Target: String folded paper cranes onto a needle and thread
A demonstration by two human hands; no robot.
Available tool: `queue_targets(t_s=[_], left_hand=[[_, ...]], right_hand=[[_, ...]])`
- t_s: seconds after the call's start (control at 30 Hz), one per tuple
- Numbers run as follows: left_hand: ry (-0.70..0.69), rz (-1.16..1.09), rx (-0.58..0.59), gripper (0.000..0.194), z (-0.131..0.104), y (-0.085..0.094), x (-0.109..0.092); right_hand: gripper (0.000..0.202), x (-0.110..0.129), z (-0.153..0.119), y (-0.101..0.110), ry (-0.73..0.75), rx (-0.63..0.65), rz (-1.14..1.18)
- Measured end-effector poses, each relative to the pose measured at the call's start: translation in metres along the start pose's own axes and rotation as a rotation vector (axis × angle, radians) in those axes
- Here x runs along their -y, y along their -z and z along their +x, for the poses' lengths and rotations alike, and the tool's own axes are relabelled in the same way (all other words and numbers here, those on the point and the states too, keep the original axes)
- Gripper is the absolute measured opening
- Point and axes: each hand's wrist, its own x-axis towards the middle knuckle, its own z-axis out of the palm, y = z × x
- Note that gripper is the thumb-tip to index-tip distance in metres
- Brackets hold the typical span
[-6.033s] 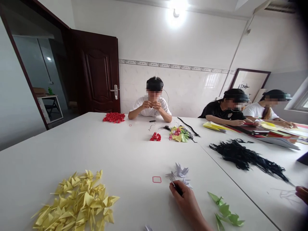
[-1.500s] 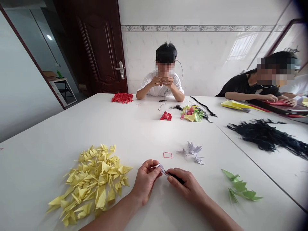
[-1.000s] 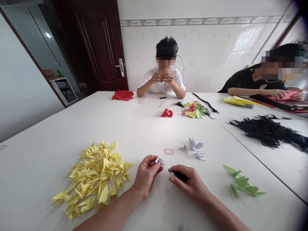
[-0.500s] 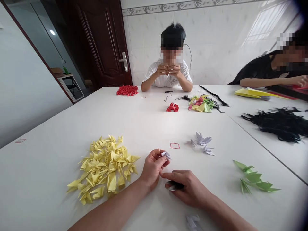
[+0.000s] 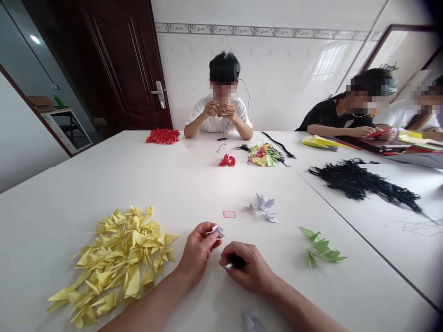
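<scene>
Between the thumb and fingers of my left hand (image 5: 201,246) is a small pale lilac folded paper piece (image 5: 218,230). My right hand (image 5: 249,266) is closed round a dark object with a shiny edge (image 5: 236,262), too hidden to name, close to the right of my left hand. A large pile of yellow folded paper cranes (image 5: 128,256) spreads to the left. Beyond my hands lie a few lilac paper cranes (image 5: 265,203). Green paper cranes (image 5: 321,246) are at the right, and a blurred lilac piece (image 5: 253,319) sits near the bottom edge.
Across the white table (image 5: 145,184) a person in white (image 5: 221,115) sits between red paper pieces (image 5: 162,136) and a multicoloured paper bundle (image 5: 265,155). Black cords (image 5: 362,177) lie at the right, with a person in black (image 5: 325,115) and another person behind.
The view has turned to the right, so the table things appear farther left. My right index finger has drawn back from my left hand and curled round the dark object.
</scene>
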Motion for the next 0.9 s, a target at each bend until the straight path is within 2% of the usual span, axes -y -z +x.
queue_targets(t_s=[0.13, 0.23, 0.33, 0.47, 0.57, 0.63, 0.7, 0.83, 0.9], left_hand=[[0.013, 0.049, 0.066, 0.014, -0.001, 0.001, -0.001], [0.002, 0.148, 0.183, 0.012, -0.004, 0.0, -0.002], [-0.047, 0.255, 0.241, 0.013, -0.006, -0.001, -0.002], [-0.087, 0.316, 0.251, 0.014, -0.006, 0.0, -0.001], [-0.095, 0.407, 0.176, 0.018, -0.009, 0.002, 0.001], [-0.13, 0.484, 0.184, 0.017, -0.013, 0.004, 0.001], [-0.215, 0.585, 0.333, 0.016, -0.018, 0.005, 0.001], [-0.365, 0.794, 0.781, 0.03, -0.021, 0.004, 0.006], [-0.375, 0.822, 0.875, 0.022, -0.02, 0.001, 0.012]], right_hand=[[0.039, -0.008, 0.002, 0.001, -0.055, -0.152, -0.006], [0.047, -0.016, 0.004, 0.0, -0.088, -0.154, -0.041], [0.045, -0.017, 0.005, 0.0, -0.104, -0.143, -0.029], [0.036, -0.011, 0.006, 0.0, -0.113, -0.171, 0.011], [0.024, -0.014, 0.008, 0.007, -0.211, -0.314, 0.02], [0.023, -0.021, 0.01, 0.015, -0.314, -0.457, -0.003], [0.03, -0.031, 0.013, 0.024, -0.386, -0.574, -0.032], [0.048, -0.043, 0.017, 0.034, -0.435, -0.689, -0.045], [0.051, -0.044, 0.017, 0.033, -0.427, -0.699, -0.03]])
